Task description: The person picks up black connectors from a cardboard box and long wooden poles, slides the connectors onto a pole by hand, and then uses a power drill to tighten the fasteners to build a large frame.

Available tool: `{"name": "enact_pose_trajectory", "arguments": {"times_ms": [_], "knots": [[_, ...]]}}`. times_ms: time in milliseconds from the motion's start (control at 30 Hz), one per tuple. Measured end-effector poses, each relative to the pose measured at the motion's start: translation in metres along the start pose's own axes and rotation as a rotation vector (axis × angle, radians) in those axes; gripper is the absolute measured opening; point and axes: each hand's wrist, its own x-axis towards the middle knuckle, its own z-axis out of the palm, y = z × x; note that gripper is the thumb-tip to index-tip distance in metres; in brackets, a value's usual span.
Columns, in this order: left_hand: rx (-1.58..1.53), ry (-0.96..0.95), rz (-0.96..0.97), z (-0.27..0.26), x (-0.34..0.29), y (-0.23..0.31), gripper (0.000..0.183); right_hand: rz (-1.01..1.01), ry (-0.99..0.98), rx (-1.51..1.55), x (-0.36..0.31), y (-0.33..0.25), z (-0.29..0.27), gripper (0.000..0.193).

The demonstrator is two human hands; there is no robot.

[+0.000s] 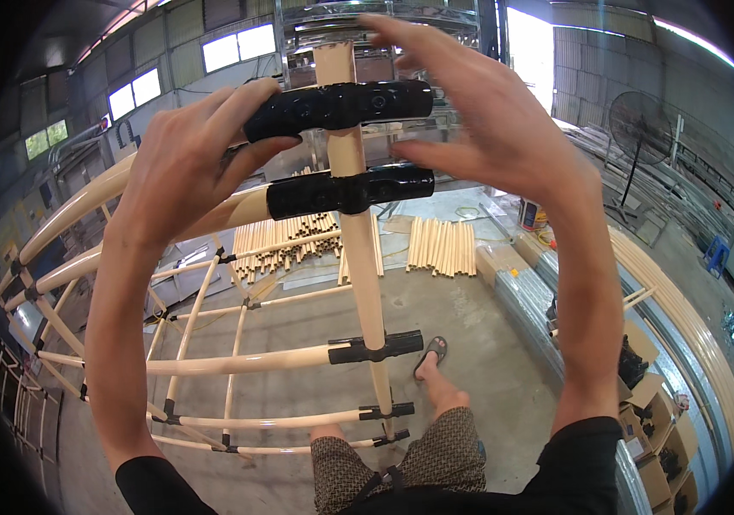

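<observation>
A cream-coated upright pipe (363, 275) stands in front of me, with black cross-shaped pipe joints along its length. My left hand (195, 150) is closed round the left end of the uppermost black pipe joint (397, 101), thumb below and fingers above. My right hand (491, 124) is raised beside that joint's right end, fingers apart and holding nothing. Just below sits a second black pipe joint (397, 183), with a cream horizontal pipe (242, 209) running left from it. Farther down, another black joint (397, 345) is fixed to the same upright.
Cream pipe framing (212, 365) spreads left. Cut pipes lie in piles (442, 247) on the floor ahead. Cardboard boxes of black parts (672, 438), long metal bars (517, 300) and long cream pipes (685, 309) are at right. A large fan (639, 129) stands farther back.
</observation>
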Motion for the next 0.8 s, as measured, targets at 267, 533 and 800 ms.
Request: {"name": "enact_pose_trajectory", "arguments": {"times_ms": [267,533,800], "knots": [[-0.013,0.018,-0.002,0.009,0.001,0.003,0.049,-0.099,-0.12,-0.119,0.029,0.011,0.013,0.058],[-0.017,0.03,0.036,0.007,0.003,-0.003,0.048,-0.015,-0.229,0.086,0.037,0.006,0.003,0.037],[-0.158,0.003,0.078,-0.001,0.013,-0.01,0.051,-0.082,-0.088,0.063,0.032,0.012,0.017,0.036]]}}
